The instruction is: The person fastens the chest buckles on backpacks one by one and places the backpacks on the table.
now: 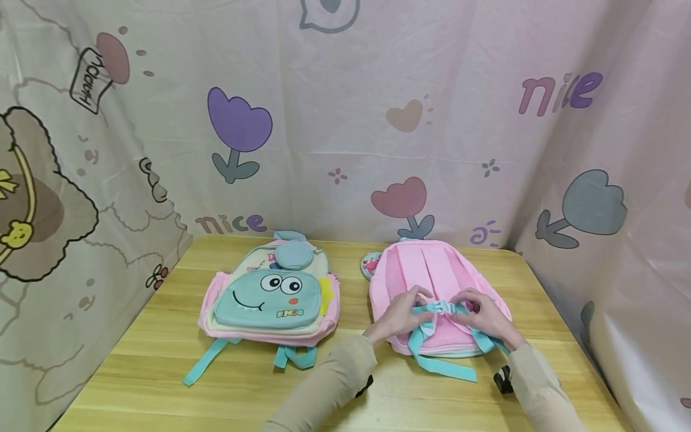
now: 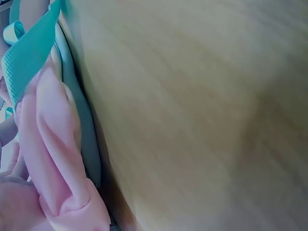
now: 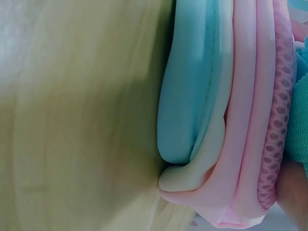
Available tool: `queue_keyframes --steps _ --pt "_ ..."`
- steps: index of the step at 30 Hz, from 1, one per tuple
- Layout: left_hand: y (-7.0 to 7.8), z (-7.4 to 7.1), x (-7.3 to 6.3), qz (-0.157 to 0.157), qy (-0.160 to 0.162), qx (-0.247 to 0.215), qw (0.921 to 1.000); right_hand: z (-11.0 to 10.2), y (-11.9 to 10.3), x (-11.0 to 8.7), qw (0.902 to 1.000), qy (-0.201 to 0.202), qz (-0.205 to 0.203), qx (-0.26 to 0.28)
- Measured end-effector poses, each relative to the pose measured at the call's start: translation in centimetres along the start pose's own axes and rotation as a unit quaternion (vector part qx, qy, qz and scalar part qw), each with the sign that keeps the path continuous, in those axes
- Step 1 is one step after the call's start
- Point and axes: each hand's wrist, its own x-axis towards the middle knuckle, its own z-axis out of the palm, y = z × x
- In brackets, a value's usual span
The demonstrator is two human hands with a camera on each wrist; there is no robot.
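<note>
Here's the head camera, set back on the person's side and well above the grip, looking forward and down over left hand (image 1: pixel 400 313) and right hand (image 1: pixel 484 313), the dinosaur bag (image 1: pixel 254 306) left of them and the printed cloth (image 1: pixel 335 126) beyond. Down to the left wrist: close in, rolled on its side, the pink bag (image 1: pixel 423 261) squeezed against its left border, bare table (image 1: pixel 156 348) filling the rest. Over to the right wrist: just as close, also rolled, bag at right, table at left. All three share the pink bag and the tabletop near the grip!
</note>
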Motion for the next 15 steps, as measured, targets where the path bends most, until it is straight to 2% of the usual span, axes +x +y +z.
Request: queue_keyframes --steps 3,9,15 --pt "0.0 0.01 0.11 -0.001 0.001 -0.021 0.9998 -0.08 -0.01 -0.05 1.0 -0.001 0.008 0.002" --pt "0.01 0.0 0.19 0.006 -0.002 -0.028 0.9996 -0.18 -0.05 -0.17 0.9996 0.001 0.028 -0.001" --pt "-0.42 -0.34 0.2 0.055 -0.021 -0.013 0.9982 -0.15 -0.04 -0.35 0.9996 0.011 0.024 0.012"
